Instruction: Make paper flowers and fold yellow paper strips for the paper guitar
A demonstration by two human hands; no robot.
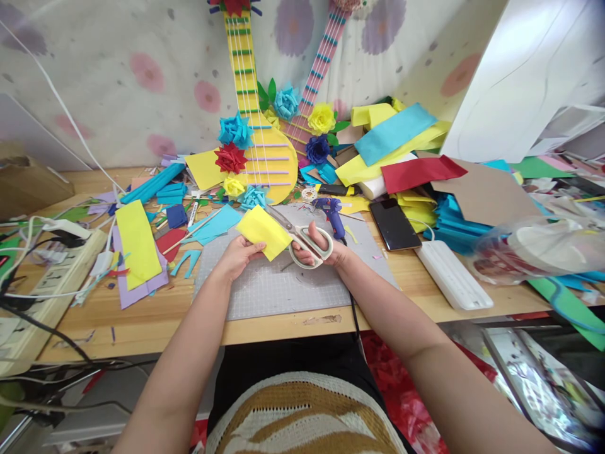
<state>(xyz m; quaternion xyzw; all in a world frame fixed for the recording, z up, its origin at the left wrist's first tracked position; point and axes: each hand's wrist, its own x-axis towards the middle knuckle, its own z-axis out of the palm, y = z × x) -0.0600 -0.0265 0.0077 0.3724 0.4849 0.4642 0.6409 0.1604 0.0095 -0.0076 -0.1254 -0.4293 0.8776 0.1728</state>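
Note:
Over the grey cutting mat (265, 296), my left hand (241, 255) pinches a folded yellow piece of paper (265, 232) by its lower left edge. My right hand (316, 246) has its fingers through the white handles of a pair of scissors (317, 257). The scissor blades point up and left, and lie behind or along the paper's upper edge; I cannot tell whether they touch it. A blue hot glue gun (332, 214) rests on the mat just beyond my right hand.
A yellow paper guitar (271, 154) with paper flowers leans against the wall at the back. To the right are a black phone (394, 224), a white power bank (454, 274) and heaped coloured paper (397, 135). A power strip (51, 284) with cables stands at left.

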